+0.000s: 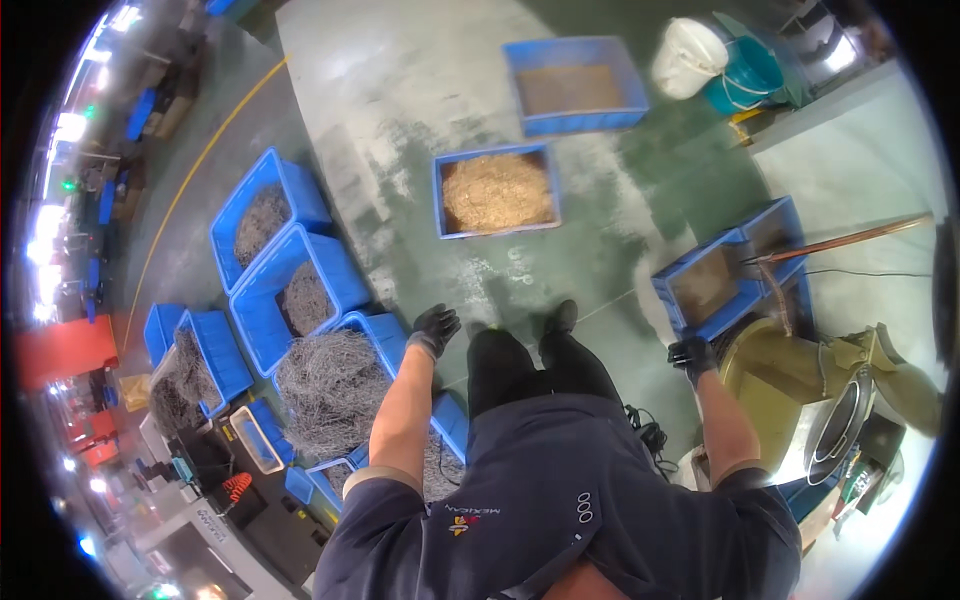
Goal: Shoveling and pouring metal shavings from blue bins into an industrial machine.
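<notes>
My left hand (436, 330), in a dark glove, hangs in the air beside my leg with its fingers loosely apart and nothing in them. Closest to it is a blue bin (384, 335) heaped with tangled grey metal wire shavings (333, 388). My right hand (691, 356), gloved the same way, is out to the right with fingers loosely spread and no object visible in them. It appears between a blue bin (730, 318) and a tan drum-shaped machine (745, 368); whether it touches either, I cannot tell. Ahead of my feet sits a blue bin (437, 200) filled with golden-brown granular material (497, 192).
Farther ahead lies a larger blue bin (585, 122) with a brownish bottom. White (690, 58) and teal (752, 72) buckets stand at far right. Several blue bins (320, 215) of shavings line the left. A long copper-coloured rod (850, 238) juts across the bins on the right.
</notes>
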